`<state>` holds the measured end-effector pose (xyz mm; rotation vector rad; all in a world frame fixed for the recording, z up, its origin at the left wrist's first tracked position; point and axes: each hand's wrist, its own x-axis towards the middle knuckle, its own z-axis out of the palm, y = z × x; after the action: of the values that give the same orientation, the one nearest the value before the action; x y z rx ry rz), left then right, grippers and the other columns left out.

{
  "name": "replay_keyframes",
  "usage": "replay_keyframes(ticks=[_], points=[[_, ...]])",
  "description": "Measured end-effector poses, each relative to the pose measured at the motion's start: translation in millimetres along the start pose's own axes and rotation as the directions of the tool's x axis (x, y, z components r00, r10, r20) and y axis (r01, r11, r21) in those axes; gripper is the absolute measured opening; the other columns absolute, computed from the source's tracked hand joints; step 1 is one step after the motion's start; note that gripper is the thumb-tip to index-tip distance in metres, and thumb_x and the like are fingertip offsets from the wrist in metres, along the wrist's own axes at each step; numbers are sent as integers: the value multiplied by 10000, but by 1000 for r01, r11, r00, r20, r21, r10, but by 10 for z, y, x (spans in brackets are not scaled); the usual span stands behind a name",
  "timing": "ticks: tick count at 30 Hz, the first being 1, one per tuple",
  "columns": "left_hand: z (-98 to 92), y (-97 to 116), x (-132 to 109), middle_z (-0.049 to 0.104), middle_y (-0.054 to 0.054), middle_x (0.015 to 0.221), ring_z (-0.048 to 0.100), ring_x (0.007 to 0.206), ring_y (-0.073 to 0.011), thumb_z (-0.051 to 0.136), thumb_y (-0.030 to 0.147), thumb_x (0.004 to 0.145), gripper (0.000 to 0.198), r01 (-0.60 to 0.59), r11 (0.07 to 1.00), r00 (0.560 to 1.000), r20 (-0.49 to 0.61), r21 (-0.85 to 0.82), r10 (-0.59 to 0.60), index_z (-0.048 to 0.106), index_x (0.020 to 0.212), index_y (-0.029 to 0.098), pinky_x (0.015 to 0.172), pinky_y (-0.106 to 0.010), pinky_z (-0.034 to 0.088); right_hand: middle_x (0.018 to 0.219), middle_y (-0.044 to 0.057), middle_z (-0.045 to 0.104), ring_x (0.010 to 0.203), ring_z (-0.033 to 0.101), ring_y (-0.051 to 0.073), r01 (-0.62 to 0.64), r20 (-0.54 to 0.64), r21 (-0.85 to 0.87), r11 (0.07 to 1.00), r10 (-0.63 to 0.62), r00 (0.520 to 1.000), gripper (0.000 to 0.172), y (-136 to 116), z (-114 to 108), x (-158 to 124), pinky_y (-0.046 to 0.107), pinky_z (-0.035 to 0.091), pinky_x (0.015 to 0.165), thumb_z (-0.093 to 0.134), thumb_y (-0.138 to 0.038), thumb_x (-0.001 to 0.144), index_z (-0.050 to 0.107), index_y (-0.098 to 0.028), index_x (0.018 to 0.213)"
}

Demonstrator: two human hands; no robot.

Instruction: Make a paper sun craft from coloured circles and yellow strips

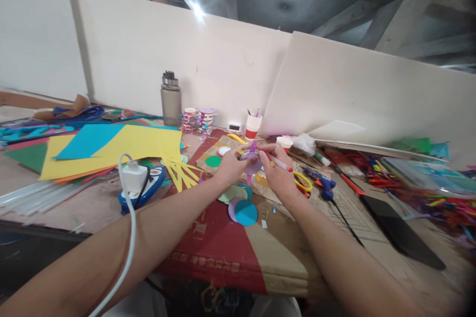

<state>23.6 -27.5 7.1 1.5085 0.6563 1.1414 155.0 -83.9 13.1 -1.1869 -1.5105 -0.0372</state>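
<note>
Curving over the left forearm, a smooth white cable [133,237] rises to a boxy plug [134,176] on a glossy blue plastic base [157,178]. Flat cardboard [290,262], part matte brown and part printed red, covers the near middle of the bench. On it lies a crisp blue disc [246,213], overlapping a lilac disc [231,209]. To the right is a thin black slab [401,230] with rounded corners.

Beyond these, above the cardboard, the two hands meet close together. The left hand [232,166] has its fingers closed on the edge of a flat purple disc [253,165], which sits between the hands, with narrow purple tabs sticking out above and below. The right hand [278,176] pinches a slim, smooth pen [279,163] beside it; whether the tip touches the disc I cannot tell.

Right of the hands rests a blue glue gun [327,188] of hard plastic. Farther left, a broad yellow sheet [148,144] ends in loose, narrow strips [177,173]. At the back stand a red-banded paper cup [252,128], a small white clock [234,127] and a translucent grey bottle [171,106], before smooth white panels [208,54].
</note>
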Motion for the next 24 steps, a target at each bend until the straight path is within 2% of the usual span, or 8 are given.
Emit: replay_keyframes(ticks=[5, 11, 17, 24], points=[[-6, -1, -3, 670, 4, 690, 559, 601, -110, 790, 338, 621, 614, 2, 1000, 1000, -2, 13, -2, 655, 1176, 114, 557, -201, 450, 856, 54, 692, 801, 655, 194, 11, -5, -10, 1000, -11, 1000, 117, -7, -6, 1, 321, 511, 719, 548, -297, 867, 615, -208, 902], [-5, -25, 1, 670, -3, 691, 569, 621, -117, 776, 353, 646, 562, -18, 1000, 1000, -10, 19, 18, 664, 1147, 125, 566, -201, 451, 862, 59, 692, 813, 653, 196, -4, 5, 9, 1000, 3, 1000, 108, 2, 1, 4, 326, 515, 727, 548, -285, 864, 612, -205, 902], [1, -19, -1, 700, -31, 782, 599, 674, -133, 790, 362, 625, 594, -31, 1000, 1000, 4, 5, 31, 659, 1148, 113, 598, -214, 471, 872, 57, 691, 835, 650, 201, 9, 8, 3, 1000, -9, 1000, 110, 5, -1, 1, 332, 517, 740, 547, -283, 863, 615, -209, 909], [-5, -32, 6, 697, -24, 760, 591, 661, -126, 767, 317, 649, 519, -55, 998, 998, 1, 25, 55, 676, 1119, 119, 592, -204, 473, 873, 53, 690, 828, 647, 200, -1, 5, -15, 1000, 1, 1000, 108, 0, 0, -1, 330, 510, 737, 548, -279, 860, 616, -211, 909]])
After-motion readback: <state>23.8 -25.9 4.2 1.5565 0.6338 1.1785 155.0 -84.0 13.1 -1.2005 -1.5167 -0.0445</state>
